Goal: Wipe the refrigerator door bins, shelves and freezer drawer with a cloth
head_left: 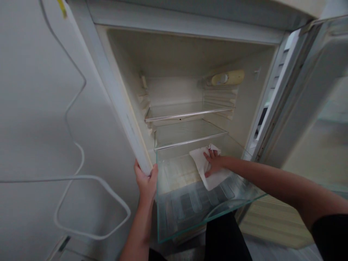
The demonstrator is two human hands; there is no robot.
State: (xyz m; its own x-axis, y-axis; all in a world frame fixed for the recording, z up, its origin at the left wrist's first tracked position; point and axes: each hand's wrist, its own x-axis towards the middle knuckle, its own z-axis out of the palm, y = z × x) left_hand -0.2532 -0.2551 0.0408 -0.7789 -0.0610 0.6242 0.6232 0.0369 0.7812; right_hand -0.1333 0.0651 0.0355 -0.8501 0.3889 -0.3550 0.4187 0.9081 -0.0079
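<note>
My left hand (145, 179) is closed around the lower front edge of the fridge's left side wall (127, 127). My right hand (214, 163) holds a white cloth (208, 181) pressed on the lowest glass shelf (174, 221), thumb and fingers spread over it. The cloth's far edge is crumpled up by the fingertips. This shelf sticks out of the fridge toward me. Ribbed, see-through drawer-like shapes show beneath the glass.
Two more glass shelves, an upper one (190, 110) and a lower one (190, 136), sit inside. A yellowed lamp cover (228, 78) is on the right wall. The fridge door (312, 108) stands open at right. A white cable (95, 177) loops at left.
</note>
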